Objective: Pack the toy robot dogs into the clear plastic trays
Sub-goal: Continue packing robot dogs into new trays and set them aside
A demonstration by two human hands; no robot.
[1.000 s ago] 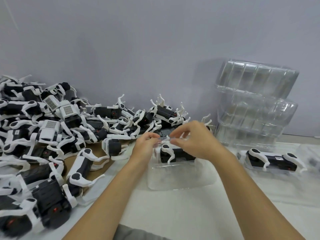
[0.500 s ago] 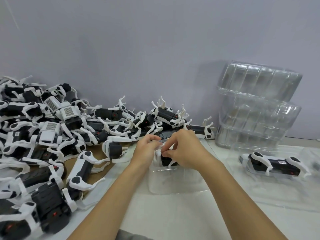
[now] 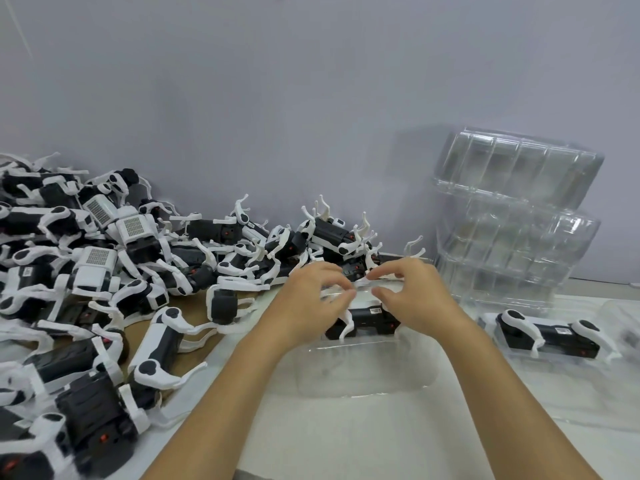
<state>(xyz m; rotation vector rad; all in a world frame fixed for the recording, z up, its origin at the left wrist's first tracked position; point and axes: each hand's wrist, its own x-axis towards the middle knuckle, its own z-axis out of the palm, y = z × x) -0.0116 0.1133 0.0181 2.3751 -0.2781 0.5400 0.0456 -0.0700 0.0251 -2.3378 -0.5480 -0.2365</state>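
A black-and-white toy robot dog (image 3: 369,320) lies on its side in a clear plastic tray (image 3: 363,375) at the table's middle. My left hand (image 3: 308,303) and my right hand (image 3: 420,296) hover over its far side, fingers curled. Each pinches the tray's clear far edge, and the left fingers are blurred by motion. My hands hide part of the dog's body. A second dog (image 3: 550,334) lies packed in another clear tray (image 3: 519,360) to the right.
A big pile of loose toy dogs (image 3: 138,271) covers the left side on brown cardboard (image 3: 194,301). A tall stack of clear trays (image 3: 512,220) leans against the wall at the back right. The wall runs close behind.
My hands have spread apart over the tray. The dog's body, covered by the right hand half a second ago, shows between them again.
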